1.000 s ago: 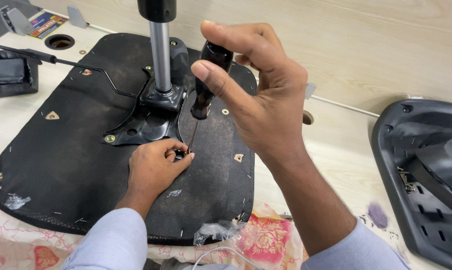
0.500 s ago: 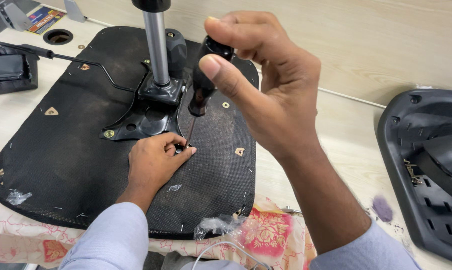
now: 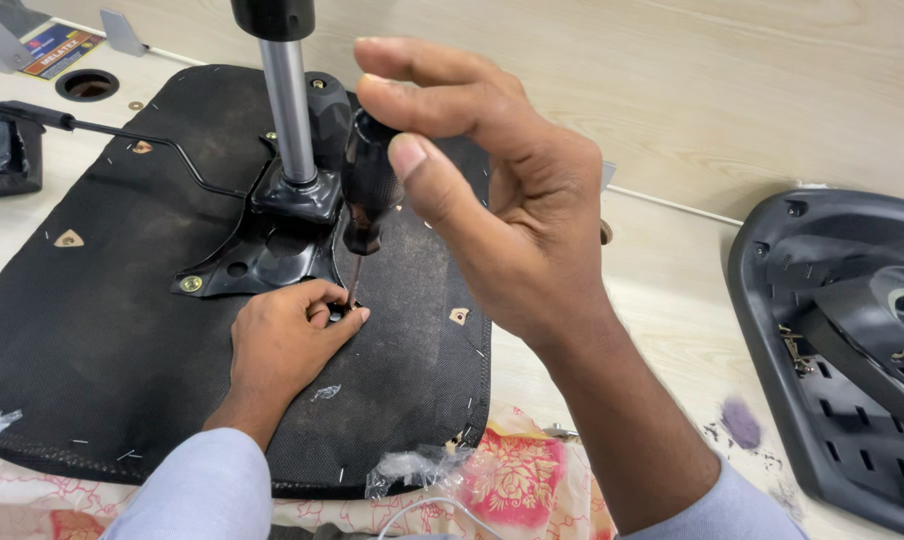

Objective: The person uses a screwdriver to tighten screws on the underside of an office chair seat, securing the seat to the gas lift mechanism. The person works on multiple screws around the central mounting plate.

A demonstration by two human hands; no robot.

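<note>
An upturned chair seat (image 3: 102, 330) covered in black fabric lies on the table, with a black metal mechanism plate (image 3: 262, 255) and a silver gas-lift column (image 3: 287, 100) rising from it. My right hand (image 3: 492, 200) grips the dark handle of a screwdriver (image 3: 369, 185), held upright with its thin shaft pointing down at the plate's near corner. My left hand (image 3: 287, 340) rests on the seat fabric, its fingertips pinched around the screwdriver tip and a small screw there.
A grey plastic chair part (image 3: 842, 340) lies at the right. A floral cloth (image 3: 502, 475) sits under the seat's near edge. A thin black lever (image 3: 122, 130) runs off to the left past a black part (image 3: 2, 160). The table has a round cable hole (image 3: 87, 85).
The view has drifted closer and to the left. My right hand has turned on the screwdriver handle; the left hand stays pinched at the tip.
</note>
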